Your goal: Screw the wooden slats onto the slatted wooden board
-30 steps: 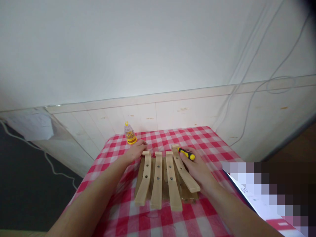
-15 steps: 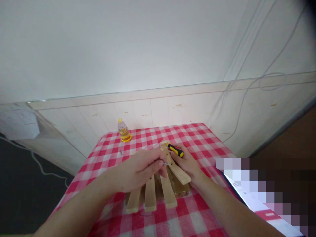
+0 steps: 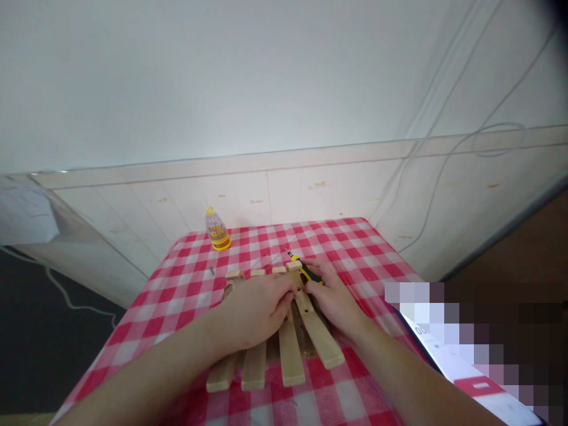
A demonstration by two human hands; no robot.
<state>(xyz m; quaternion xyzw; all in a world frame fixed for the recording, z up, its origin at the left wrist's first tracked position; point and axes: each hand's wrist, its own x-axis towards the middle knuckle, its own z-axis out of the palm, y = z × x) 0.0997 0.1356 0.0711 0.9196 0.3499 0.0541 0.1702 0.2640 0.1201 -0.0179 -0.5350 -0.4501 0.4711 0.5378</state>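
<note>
A set of four wooden slats (image 3: pixel 290 349) lies on the red-and-white checked tablecloth (image 3: pixel 186 290), fanned out toward the person, their far ends lined up near the middle of the table; the rightmost slat (image 3: pixel 317 322) is skewed, its near end swinging out toward 4 o'clock while the other three run roughly toward 6 and 7 o'clock. The left hand (image 3: pixel 255 307) rests palm down over the far part of the slats, fingers curled and meeting at the skewed slat at about 2 o'clock from the knuckles; whether it pinches something small there cannot be told, the fingertips being hidden behind the hand. The right hand (image 3: pixel 332 299) lies just beside it at 3 o'clock, closed around a yellow-and-black screwdriver (image 3: pixel 304 270), whose thin shaft points away toward 11 o'clock past the top of the skewed slat. The two hands nearly touch over that slat (small dark holes show along its length). A small yellow-based bottle (image 3: pixel 216 229) stands well apart at 11 o'clock, near the far edge of the table, against the pale panelled wall (image 3: pixel 310 189). At 4 o'clock a blurred, pixelated patch (image 3: pixel 479 331) covers the table's right edge.
</note>
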